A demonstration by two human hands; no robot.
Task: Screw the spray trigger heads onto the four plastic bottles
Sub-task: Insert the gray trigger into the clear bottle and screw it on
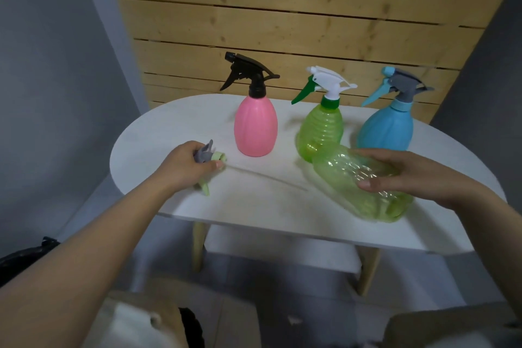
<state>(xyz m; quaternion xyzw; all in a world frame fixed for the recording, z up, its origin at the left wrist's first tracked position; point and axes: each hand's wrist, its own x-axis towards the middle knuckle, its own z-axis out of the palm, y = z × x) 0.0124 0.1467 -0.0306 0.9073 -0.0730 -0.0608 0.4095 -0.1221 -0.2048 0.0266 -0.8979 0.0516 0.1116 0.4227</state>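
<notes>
Already three bottles are standing capped at the back of the worktop (169, 127): the pink bottle (255, 128), the upright green bottle (320, 133) and the blue bottle (385, 130). The right hand (409, 175) is lying over the last green bottle (364, 186), which is resting on its side near the front edge, the grip spread around its ribbed body with the thumb on the near side. The left hand (183, 167) is pinching the loose spray head (207, 155), its thin dip tube (265, 175) trailing across the worktop toward the bottle. The bottle is looking empty, light and thin-walled, so it will probably dent under a hard squeeze; holding it low on the ribs should be steadier. The neck is blurred, so I cannot tell where exactly it is pointing. The head is small and stiff, best turned by its collar.
</notes>
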